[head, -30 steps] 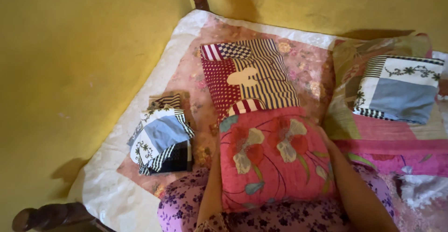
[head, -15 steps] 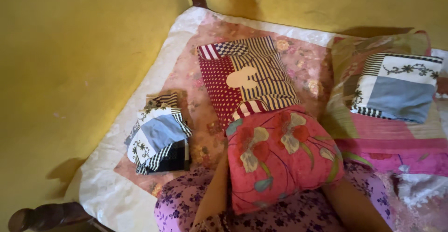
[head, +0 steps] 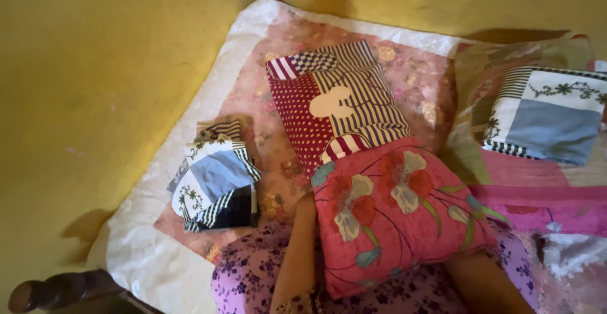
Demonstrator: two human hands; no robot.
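A pink pillow with red and cream flowers (head: 395, 210) is held up in front of me, tilted with its right end lower. My left forearm (head: 298, 251) runs under its left edge and my right forearm (head: 484, 282) under its lower right corner. The pillow hides both hands, which grip it from behind. Just beyond it a patchwork pillow of stripes, dots and checks (head: 338, 102) lies on the floral bedspread (head: 253, 93), its near end covered by the pink pillow.
A folded pile of blue, white and striped cloth (head: 215, 184) lies to the left on the bed. A blue-and-white patchwork pillow (head: 547, 115) rests on a pink quilt (head: 531, 181) at the right. Yellow walls (head: 95, 99) and dark wooden bedposts (head: 57, 289) border the bed.
The pink pillow has shifted right and turned clockwise, its right end dropping. My right hand, seen at its right edge a second ago, is now hidden behind it.
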